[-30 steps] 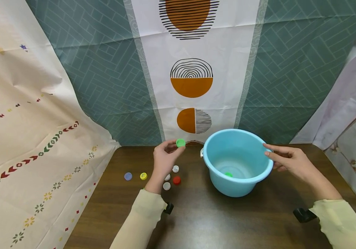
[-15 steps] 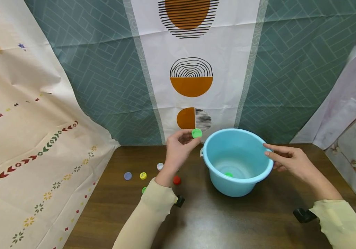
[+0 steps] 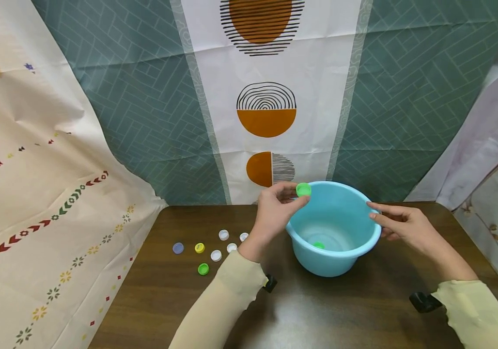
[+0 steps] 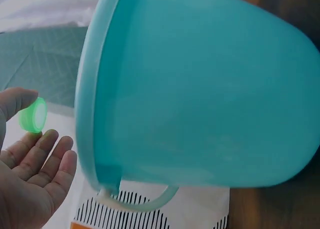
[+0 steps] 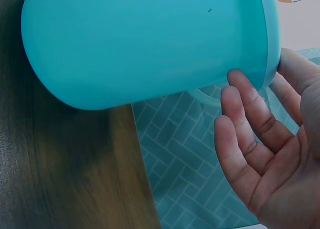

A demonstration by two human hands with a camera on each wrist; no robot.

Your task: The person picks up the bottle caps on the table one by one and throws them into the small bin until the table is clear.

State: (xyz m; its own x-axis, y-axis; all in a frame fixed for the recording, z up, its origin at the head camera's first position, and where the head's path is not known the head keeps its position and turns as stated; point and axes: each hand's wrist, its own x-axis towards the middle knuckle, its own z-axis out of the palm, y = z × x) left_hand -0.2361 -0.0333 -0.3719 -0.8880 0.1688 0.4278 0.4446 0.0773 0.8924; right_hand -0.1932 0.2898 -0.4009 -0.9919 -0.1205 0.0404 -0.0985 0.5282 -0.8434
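My left hand (image 3: 274,209) pinches a bright green bottle cap (image 3: 303,189) between thumb and fingertips, at the left rim of a light blue bucket (image 3: 324,265). In the left wrist view the cap (image 4: 35,115) is apart from the bucket wall (image 4: 210,89), with the other fingers (image 4: 55,159) loosely bent. On the bucket's right side, my right hand (image 3: 403,225) holds the rim between thumb and fingers; the right wrist view shows its lower fingers (image 5: 245,149) spread below the rim. Another green cap (image 3: 319,245) lies on the bucket's bottom.
Left of the bucket, several white caps (image 3: 216,255), a blue cap (image 3: 178,248), a yellow cap (image 3: 199,247) and a green cap (image 3: 203,269) lie on the brown wooden table (image 3: 144,300). A patterned curtain (image 3: 166,121) hangs behind the table.
My left hand has carried the green cap rightward from above the table's back edge to the bucket's left rim. My right hand and the bucket have stayed put.
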